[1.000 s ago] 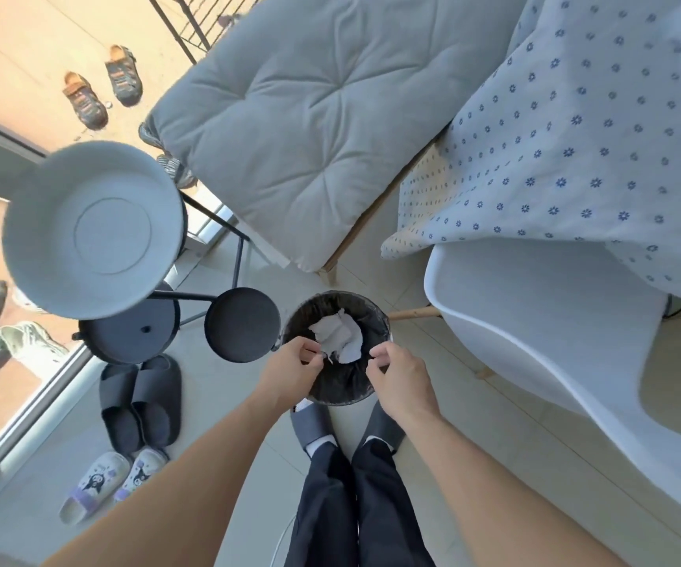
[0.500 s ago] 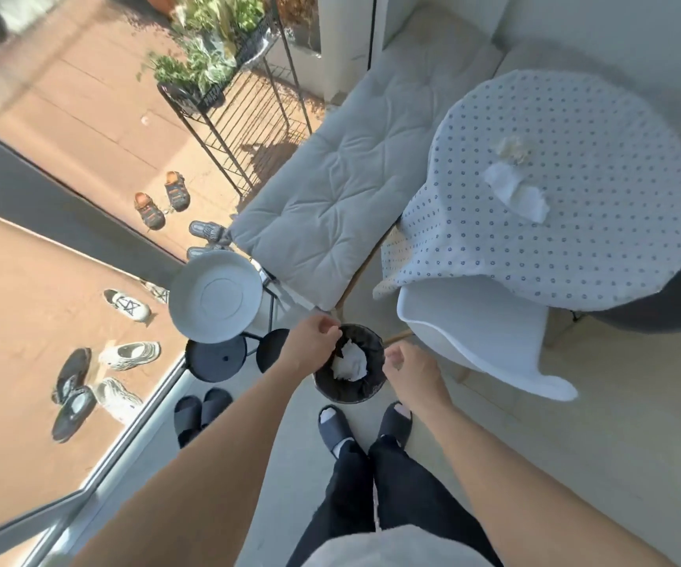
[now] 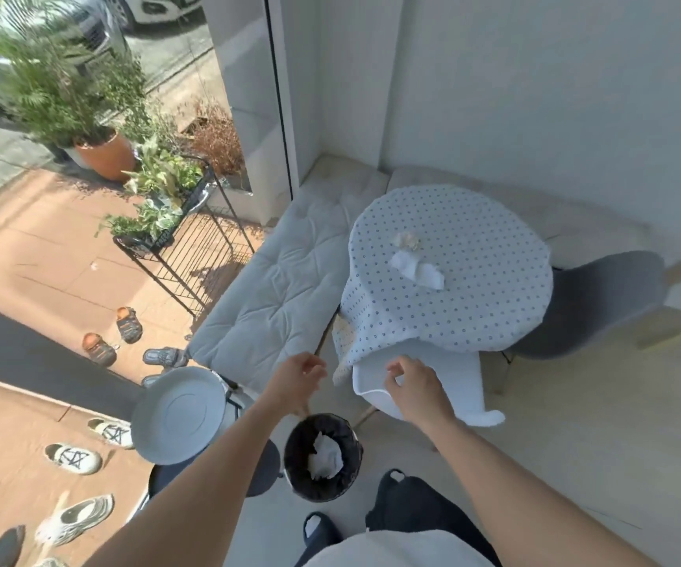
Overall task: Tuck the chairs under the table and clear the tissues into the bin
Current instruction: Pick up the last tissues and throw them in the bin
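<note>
Bright daylight; blurred, warped edges

Your hands hover over open floor at frame centre, bin (image 3: pixel 322 458) just below them, white chair (image 3: pixel 449 386) and draped table (image 3: pixel 449 272) blocking upper right, cushioned bench (image 3: pixel 277 296) and round stand (image 3: pixel 178 415) crowding the left

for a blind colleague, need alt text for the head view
Two empty hands, left and right, rise above a black bin holding a tissue; more tissues lie on the round dotted table, white chair tucked beneath.
</note>
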